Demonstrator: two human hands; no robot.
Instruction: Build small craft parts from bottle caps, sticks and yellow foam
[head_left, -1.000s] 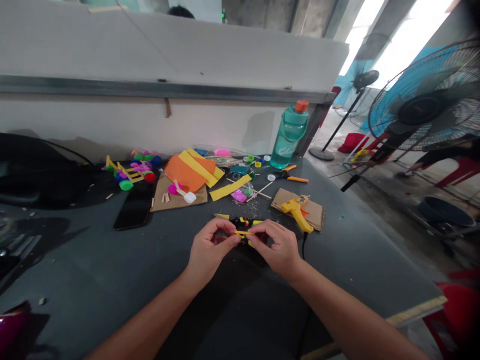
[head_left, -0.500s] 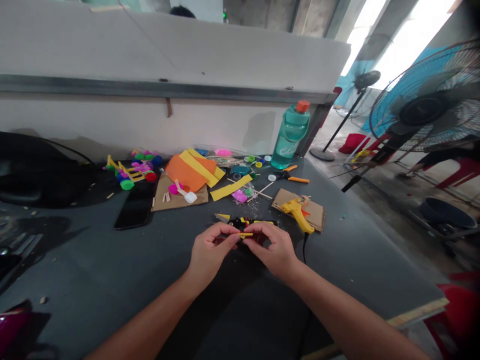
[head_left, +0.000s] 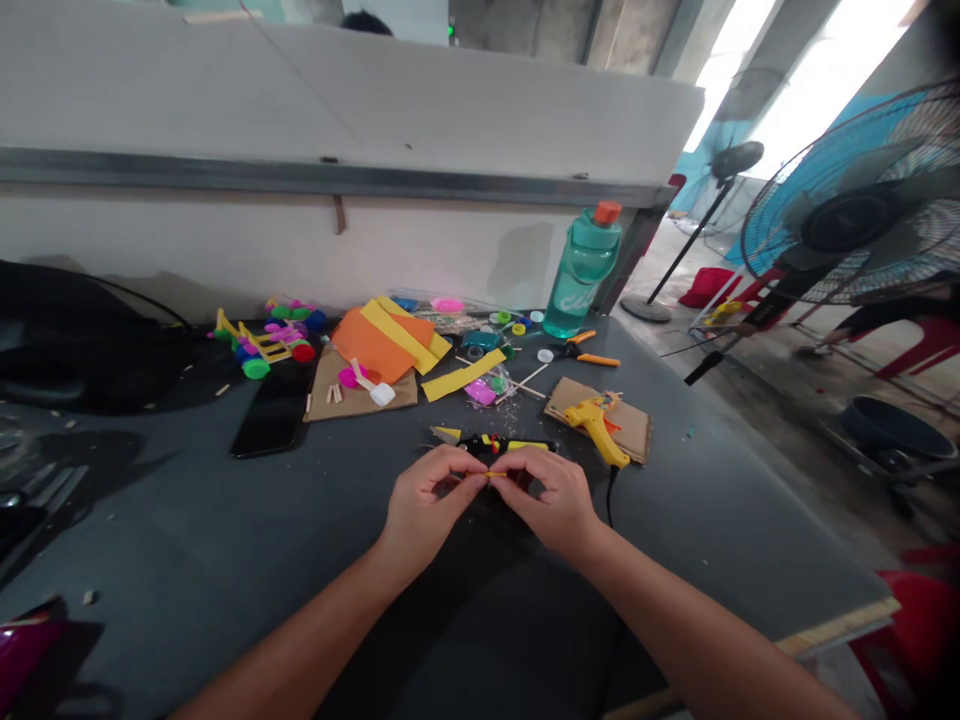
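My left hand and my right hand meet over the dark table, each closed in a pinch. Between the fingertips is a small yellow-orange strip, mostly covered by the fingers. Just beyond them lie scissors or a cutter with a pointed blade and black-and-yellow handles. To the right, a yellow glue gun rests on a piece of cardboard. A longer yellow strip lies farther back.
A teal bottle stands at the back right, near orange-handled pliers. Orange sheets lie on cardboard. On the left are a black phone and colourful wheeled toys. A large fan stands right of the table.
My fingertips have drawn closer together around the small strip, and less of it shows. The left hand has shifted slightly right. Things on the table stay put.
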